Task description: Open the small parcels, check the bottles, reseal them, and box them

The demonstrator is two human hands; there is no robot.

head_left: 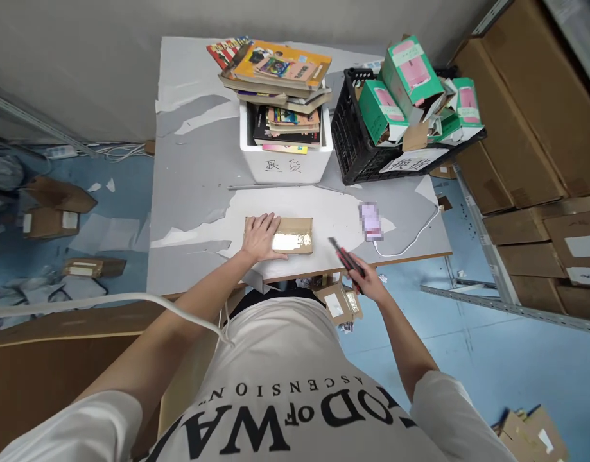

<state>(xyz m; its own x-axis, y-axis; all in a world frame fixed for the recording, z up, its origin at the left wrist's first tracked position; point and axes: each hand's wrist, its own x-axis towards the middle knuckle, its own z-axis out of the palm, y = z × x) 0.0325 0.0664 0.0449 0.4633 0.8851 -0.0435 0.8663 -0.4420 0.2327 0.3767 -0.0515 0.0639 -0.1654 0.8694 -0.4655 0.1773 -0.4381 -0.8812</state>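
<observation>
cardboard box (297,226): brown | utility knife (345,258): black-red | bin (256,165): white | crate (341,131): black | cartons (413,67): green, pink | phone (370,221): pixelated, probably lilac | floor (395,327): blue

White bin (256,164) of books (287,69), black crate (345,141) of green boxes (413,72), perhaps a phone (370,221), blurred

Brown cardboard box (293,233), partly glossy, flat on table (193,179); red-black cutter (345,258) slanted, apart.

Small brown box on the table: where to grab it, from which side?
Probably the right end of the brown box, from above, across its short width: it lies flat, long side left to right, and the left grip covers the other end.
</observation>
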